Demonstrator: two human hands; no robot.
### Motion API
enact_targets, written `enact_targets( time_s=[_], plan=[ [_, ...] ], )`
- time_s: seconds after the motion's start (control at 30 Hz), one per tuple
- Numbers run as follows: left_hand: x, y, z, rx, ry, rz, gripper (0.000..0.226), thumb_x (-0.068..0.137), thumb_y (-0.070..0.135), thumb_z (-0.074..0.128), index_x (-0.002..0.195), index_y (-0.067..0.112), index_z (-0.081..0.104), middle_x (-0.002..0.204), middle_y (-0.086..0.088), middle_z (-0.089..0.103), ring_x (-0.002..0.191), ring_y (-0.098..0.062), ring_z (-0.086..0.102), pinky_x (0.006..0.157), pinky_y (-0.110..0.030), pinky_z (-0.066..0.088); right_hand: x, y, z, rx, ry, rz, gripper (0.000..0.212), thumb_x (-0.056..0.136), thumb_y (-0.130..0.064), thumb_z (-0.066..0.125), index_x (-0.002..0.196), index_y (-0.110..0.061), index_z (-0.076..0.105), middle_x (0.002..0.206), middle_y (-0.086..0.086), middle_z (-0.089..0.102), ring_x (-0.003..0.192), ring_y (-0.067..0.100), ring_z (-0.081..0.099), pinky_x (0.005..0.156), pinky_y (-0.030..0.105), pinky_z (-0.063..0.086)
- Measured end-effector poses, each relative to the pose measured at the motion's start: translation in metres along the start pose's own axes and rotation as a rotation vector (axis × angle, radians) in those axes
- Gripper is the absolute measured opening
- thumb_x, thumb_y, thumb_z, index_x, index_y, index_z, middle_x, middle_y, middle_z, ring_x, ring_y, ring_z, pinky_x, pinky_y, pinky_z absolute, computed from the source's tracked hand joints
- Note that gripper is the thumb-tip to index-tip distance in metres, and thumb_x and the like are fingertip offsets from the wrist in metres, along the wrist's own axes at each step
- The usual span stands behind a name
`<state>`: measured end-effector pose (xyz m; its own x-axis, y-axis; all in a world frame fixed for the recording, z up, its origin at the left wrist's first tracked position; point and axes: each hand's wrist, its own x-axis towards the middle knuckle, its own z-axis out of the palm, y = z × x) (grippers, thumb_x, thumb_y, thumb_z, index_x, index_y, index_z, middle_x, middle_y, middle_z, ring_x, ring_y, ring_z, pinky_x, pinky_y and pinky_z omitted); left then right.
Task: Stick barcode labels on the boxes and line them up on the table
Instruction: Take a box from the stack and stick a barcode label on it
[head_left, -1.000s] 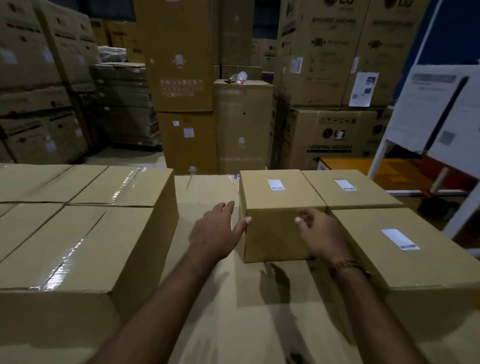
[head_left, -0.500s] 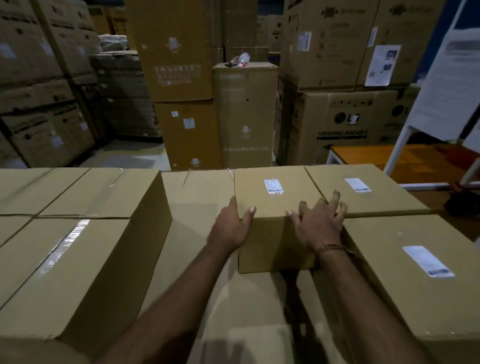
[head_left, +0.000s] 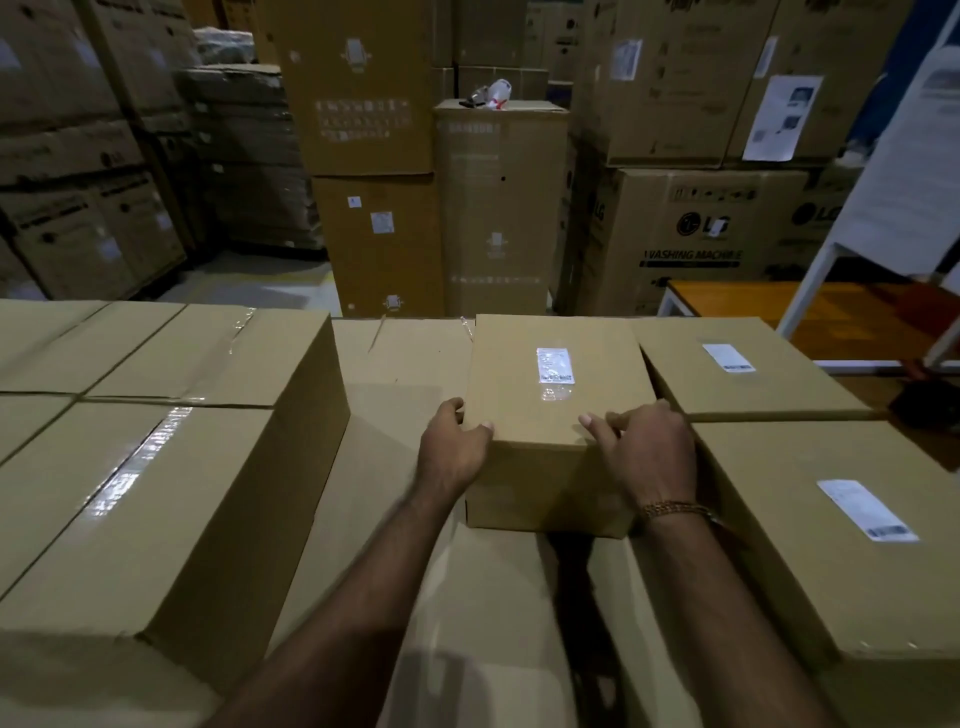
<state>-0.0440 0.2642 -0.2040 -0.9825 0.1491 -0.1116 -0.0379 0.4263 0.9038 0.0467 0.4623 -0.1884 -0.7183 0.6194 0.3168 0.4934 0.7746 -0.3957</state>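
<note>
three labelled boxes — three barcode labels, two hands

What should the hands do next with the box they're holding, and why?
Probably nudge the middle box a bit to the right. Its barcode label is already on, the left hand and right hand grip its near corners, and it sits slightly askew, with a thin wedge of gap beside the far right box.

A single wide-angle head camera looks forward and down from close above the cardboard-covered table, both forearms entering from the bottom edge toward frame centre, while stacked warehouse cartons fill the upper half beyond.
</note>
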Motion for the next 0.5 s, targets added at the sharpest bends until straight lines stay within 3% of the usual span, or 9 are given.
enact_targets(
  time_s=[0.1,0.27,0.37,0.5],
  plan=[
    [-0.015,-0.004,-0.018,-0.012,-0.032,-0.020,0.066,0.100,0.020,0.064,0.160,0.016,0.039,0.153,-0.007,0.053,0.136,-0.027,0.054,0.110,-0.041,0.051,-0.022,-0.008,-0.012,0.126,0.034,0.088,0.049,0.083,-0.058,0.083,0.103,-0.013,0.080,0.108,0.017,0.068,0.102,0.031,0.064,0.087,0.040,0.056],
    [-0.050,-0.026,-0.051,0.158,-0.064,0.002,0.085,0.089,0.073,0.050,0.159,0.025,0.045,0.155,-0.010,0.050,0.135,-0.034,0.055,0.109,-0.053,0.051,-0.070,-0.016,-0.028,0.082,-0.001,0.170,0.080,0.088,-0.064,0.073,0.147,-0.013,0.054,0.129,0.022,0.061,0.122,0.041,0.058,0.097,0.048,0.051],
    [-0.079,-0.047,-0.072,0.274,-0.089,0.034,0.078,0.099,0.075,0.043,0.162,0.029,0.039,0.160,-0.010,0.046,0.140,-0.037,0.051,0.109,-0.052,0.047,-0.107,-0.020,-0.045,-0.023,-0.103,0.189,0.083,0.095,-0.071,0.058,0.157,-0.018,0.042,0.132,0.021,0.064,0.123,0.042,0.061,0.096,0.049,0.051],
    [-0.115,-0.071,-0.100,0.209,-0.185,0.091,0.070,0.102,0.070,0.042,0.153,0.022,0.051,0.147,-0.008,0.059,0.124,-0.028,0.060,0.103,-0.045,0.053,-0.165,-0.029,-0.074,-0.068,-0.226,0.179,0.074,0.101,-0.067,0.049,0.157,-0.020,0.043,0.137,0.019,0.066,0.124,0.042,0.061,0.097,0.046,0.050]
  ],
)
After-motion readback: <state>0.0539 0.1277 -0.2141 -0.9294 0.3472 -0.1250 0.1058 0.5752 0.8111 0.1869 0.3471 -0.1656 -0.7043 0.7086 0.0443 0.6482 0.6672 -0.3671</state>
